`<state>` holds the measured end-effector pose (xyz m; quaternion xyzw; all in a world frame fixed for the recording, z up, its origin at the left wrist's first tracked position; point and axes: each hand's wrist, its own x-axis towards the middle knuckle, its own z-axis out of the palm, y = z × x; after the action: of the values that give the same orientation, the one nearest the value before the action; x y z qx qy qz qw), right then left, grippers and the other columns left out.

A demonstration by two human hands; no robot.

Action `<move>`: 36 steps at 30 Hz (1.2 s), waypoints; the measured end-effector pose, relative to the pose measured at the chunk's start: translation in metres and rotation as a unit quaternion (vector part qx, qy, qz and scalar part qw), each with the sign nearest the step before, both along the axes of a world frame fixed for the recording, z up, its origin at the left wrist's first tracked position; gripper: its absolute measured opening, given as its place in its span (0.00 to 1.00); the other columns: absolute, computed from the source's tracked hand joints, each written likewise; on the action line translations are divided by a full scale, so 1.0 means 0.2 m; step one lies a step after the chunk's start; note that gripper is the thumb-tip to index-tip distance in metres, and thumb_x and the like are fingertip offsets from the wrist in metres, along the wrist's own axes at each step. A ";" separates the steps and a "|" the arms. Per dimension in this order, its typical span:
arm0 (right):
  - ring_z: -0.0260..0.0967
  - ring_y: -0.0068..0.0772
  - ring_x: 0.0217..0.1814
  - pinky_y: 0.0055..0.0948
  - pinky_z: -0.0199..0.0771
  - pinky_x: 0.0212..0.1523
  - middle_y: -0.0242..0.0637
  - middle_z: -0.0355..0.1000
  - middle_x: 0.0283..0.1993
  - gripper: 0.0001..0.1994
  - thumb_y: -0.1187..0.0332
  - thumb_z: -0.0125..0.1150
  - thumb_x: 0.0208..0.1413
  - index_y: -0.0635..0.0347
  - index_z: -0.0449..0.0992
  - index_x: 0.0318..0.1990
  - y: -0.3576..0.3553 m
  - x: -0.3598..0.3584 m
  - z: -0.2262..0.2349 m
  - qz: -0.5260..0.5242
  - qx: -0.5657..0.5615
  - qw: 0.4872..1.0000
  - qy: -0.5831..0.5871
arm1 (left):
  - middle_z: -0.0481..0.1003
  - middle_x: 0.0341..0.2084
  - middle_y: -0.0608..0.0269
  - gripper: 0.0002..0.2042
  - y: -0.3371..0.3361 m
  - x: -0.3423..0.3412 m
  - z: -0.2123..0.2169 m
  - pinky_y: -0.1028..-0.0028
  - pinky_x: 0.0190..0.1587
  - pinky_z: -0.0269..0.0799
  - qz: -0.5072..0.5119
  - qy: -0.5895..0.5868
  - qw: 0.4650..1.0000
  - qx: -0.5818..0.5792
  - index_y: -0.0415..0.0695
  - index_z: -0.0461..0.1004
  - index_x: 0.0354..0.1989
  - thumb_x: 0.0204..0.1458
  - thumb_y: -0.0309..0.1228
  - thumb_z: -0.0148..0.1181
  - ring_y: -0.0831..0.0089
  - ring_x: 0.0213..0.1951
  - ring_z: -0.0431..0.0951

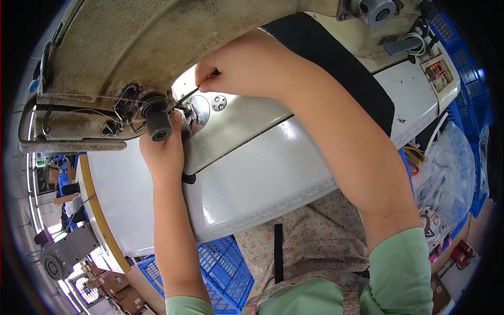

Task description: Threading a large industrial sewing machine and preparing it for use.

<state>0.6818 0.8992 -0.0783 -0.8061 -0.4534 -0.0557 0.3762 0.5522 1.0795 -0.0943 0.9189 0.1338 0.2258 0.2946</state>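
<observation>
A worn, cream-coloured sewing machine [123, 42] fills the upper left. My right hand [231, 65] reaches under its arm, fingers closed around a thin dark rod-shaped tool [188, 95]. The tool slants down left to the presser foot area [191, 113], above the round metal needle plate [201, 111]. My left hand [165, 152] is raised beside the needle area, thumb up and fingers closed. A black knob [159, 126] on the machine head partly covers it, and what its fingertips hold cannot be made out.
A white tabletop [252, 173] with a printed ruler edge lies before me. A black pad [336, 58] sits on the machine bed. Scissors [413, 155] and clear plastic bags [446, 168] are at right, near blue crates [470, 94]. Another blue crate [226, 273] stands below the table.
</observation>
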 end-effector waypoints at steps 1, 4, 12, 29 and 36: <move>0.72 0.28 0.32 0.28 0.72 0.33 0.25 0.74 0.26 0.04 0.63 0.59 0.41 0.45 0.79 0.24 0.00 0.00 0.00 0.002 0.002 1.000 0.002 | 0.74 0.29 0.63 0.11 0.00 0.00 0.00 0.77 0.40 0.65 0.000 0.000 1.000 0.000 0.34 0.71 0.33 0.52 0.32 0.59 0.77 0.32 0.70; 0.72 0.29 0.31 0.29 0.71 0.32 0.26 0.74 0.25 0.04 0.65 0.57 0.41 0.46 0.78 0.23 0.01 0.00 -0.01 0.008 0.006 1.000 -0.003 | 0.74 0.28 0.63 0.11 0.01 0.00 -0.02 0.77 0.39 0.65 -0.007 -0.010 1.000 -0.005 0.34 0.72 0.33 0.52 0.32 0.59 0.78 0.32 0.70; 0.71 0.34 0.28 0.33 0.71 0.28 0.29 0.71 0.22 0.04 0.68 0.55 0.40 0.49 0.76 0.20 0.04 -0.03 -0.03 -0.007 0.038 0.995 -0.092 | 0.73 0.19 0.59 0.12 0.01 0.01 -0.02 0.72 0.30 0.65 -0.005 -0.058 0.998 0.001 0.35 0.73 0.26 0.50 0.34 0.60 0.72 0.24 0.70; 0.72 0.34 0.29 0.33 0.72 0.29 0.29 0.72 0.23 0.03 0.69 0.56 0.38 0.49 0.77 0.21 0.05 -0.05 -0.01 -0.021 0.010 0.998 -0.051 | 0.73 0.17 0.60 0.14 0.00 0.01 -0.02 0.73 0.28 0.65 -0.007 -0.072 0.997 -0.004 0.35 0.73 0.24 0.50 0.36 0.61 0.75 0.22 0.68; 0.72 0.32 0.30 0.32 0.72 0.32 0.28 0.74 0.25 0.03 0.69 0.57 0.38 0.49 0.77 0.22 0.05 -0.06 0.01 -0.018 -0.015 1.000 -0.013 | 0.73 0.17 0.61 0.14 0.01 0.01 -0.02 0.74 0.28 0.65 0.002 -0.061 0.998 0.000 0.35 0.73 0.24 0.49 0.37 0.61 0.75 0.22 0.68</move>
<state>0.6705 0.9086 -0.0760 -0.8188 -0.4448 -0.0662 0.3568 0.5536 1.0814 -0.0979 0.9029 0.1173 0.2823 0.3021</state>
